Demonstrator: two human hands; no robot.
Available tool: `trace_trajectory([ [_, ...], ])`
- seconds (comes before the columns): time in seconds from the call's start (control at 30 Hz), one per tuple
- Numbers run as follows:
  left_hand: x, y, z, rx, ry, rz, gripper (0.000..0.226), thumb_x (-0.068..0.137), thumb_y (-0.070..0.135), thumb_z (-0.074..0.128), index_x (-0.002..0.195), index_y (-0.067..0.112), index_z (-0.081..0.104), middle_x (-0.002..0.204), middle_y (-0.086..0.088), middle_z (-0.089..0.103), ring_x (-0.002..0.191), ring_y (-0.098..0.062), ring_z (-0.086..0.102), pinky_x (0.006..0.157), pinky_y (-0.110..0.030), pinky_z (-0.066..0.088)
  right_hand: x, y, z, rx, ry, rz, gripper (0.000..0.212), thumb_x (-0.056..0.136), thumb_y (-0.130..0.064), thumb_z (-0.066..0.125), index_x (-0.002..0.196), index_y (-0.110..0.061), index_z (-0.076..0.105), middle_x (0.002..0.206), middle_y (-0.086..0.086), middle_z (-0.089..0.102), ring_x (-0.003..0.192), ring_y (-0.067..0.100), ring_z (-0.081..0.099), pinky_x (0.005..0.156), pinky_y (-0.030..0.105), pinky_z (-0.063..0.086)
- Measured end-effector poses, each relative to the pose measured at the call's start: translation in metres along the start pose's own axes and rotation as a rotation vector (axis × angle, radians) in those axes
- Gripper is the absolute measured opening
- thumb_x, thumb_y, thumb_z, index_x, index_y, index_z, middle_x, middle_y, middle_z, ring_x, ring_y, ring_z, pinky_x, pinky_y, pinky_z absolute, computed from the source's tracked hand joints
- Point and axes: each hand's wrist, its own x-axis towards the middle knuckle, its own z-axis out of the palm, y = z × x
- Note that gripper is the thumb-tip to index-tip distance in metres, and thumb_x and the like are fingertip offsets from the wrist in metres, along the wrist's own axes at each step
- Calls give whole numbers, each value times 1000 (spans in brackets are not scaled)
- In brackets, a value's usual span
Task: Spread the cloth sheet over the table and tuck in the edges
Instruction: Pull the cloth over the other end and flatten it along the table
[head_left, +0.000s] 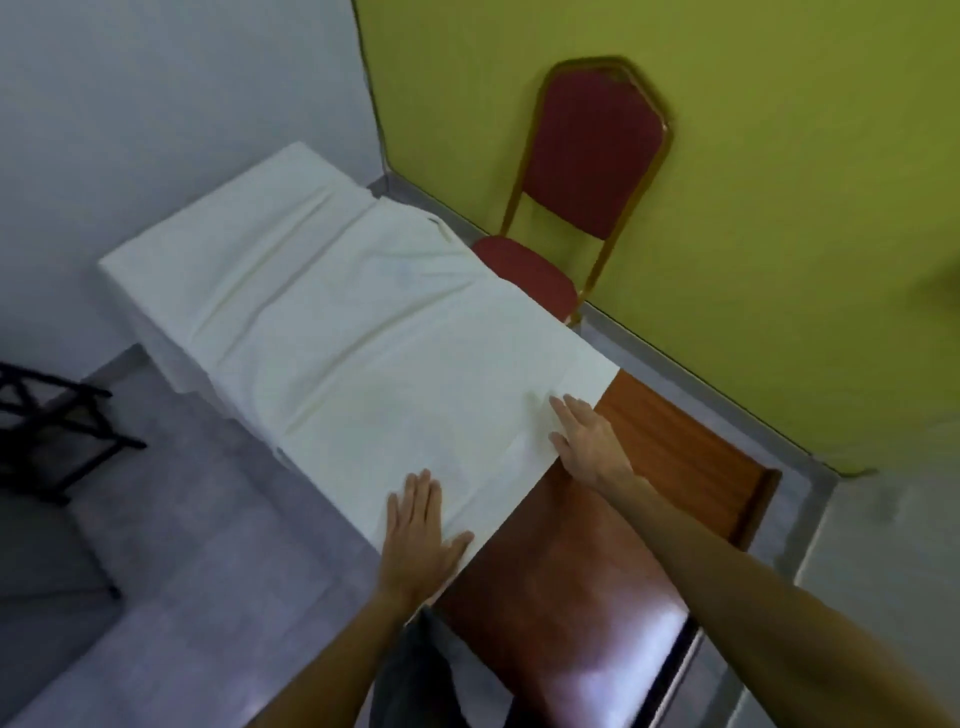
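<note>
A white cloth sheet (332, 322) lies over the far part of a long brown wooden table (649, 493), with long creases running along it. The sheet hangs over the far end and the left side. Its near edge runs diagonally across the tabletop, and the near part of the wood is bare and glossy. My left hand (423, 530) lies flat, fingers apart, on the sheet's near left corner at the table's left edge. My right hand (587, 441) lies flat on the sheet's near edge further right, fingers spread.
A red padded chair (587, 171) with a gold frame stands against the yellow-green wall (779, 156), beside the table's right side. A black folding stand (52, 431) is on the grey floor at the left. A white wall lies behind the table's far end.
</note>
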Motion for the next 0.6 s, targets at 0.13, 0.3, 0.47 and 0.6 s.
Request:
trace_trajectory([
  [0.13, -17, 27, 18, -51, 88, -191, 68, 101, 52, 23, 147, 4, 39, 159, -13, 26, 149, -32, 19, 118, -52, 12, 45, 31, 1, -103, -48, -241, 55, 104, -26, 44, 156, -17, 27, 160, 15, 29, 147, 38, 27, 120, 52, 26],
  [0.3, -11, 34, 25, -115, 177, -271, 58, 106, 40, 14, 147, 9, 40, 158, -8, 32, 146, -30, 27, 117, -54, 23, 79, 39, 2, -236, -52, -388, 52, 106, -23, 40, 156, -21, 26, 164, 14, 19, 151, 38, 17, 122, 53, 16],
  [0.47, -10, 31, 26, -235, 225, -323, 58, 105, 42, 14, 146, 15, 44, 156, -1, 34, 147, -23, 26, 117, -50, 24, 95, 49, 14, -255, -23, -521, 36, 103, -16, 49, 138, -14, 55, 150, 14, 47, 140, 39, 39, 115, 54, 31],
  [0.6, -15, 35, 12, -325, 233, -352, 60, 100, 43, 16, 141, 17, 51, 153, -1, 42, 146, -22, 29, 118, -42, 21, 100, 43, 9, -283, 36, -545, 17, 96, -8, 59, 108, -9, 70, 119, 13, 68, 114, 35, 59, 102, 49, 41],
])
